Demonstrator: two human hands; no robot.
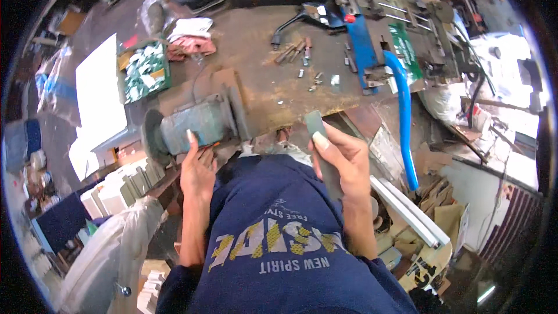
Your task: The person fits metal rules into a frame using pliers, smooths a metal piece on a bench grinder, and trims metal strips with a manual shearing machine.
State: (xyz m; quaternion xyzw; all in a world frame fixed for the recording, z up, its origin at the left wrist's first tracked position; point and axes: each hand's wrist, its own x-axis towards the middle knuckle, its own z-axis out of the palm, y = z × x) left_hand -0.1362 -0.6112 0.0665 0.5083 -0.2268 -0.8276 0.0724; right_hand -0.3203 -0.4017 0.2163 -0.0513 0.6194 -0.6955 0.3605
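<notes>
My right hand [344, 154] pinches a small flat grey-green rectangular piece [315, 124] between thumb and fingers, held up in front of the bench edge. My left hand [197, 168] holds nothing that I can see; its thumb points up and its fingers are apart, partly turned from view. Just beyond it stands a worn green bench grinder [195, 125] with a dark round wheel [153, 135] at its left end. Whether the left fingers touch the grinder, I cannot tell.
A green box of small pieces [145, 70] sits behind the grinder. Loose tools [290, 51] lie mid-bench. At right, a blue lever [402, 116] juts past the bench edge from a blue press [357, 35]. White blocks [125, 183] are stacked at left.
</notes>
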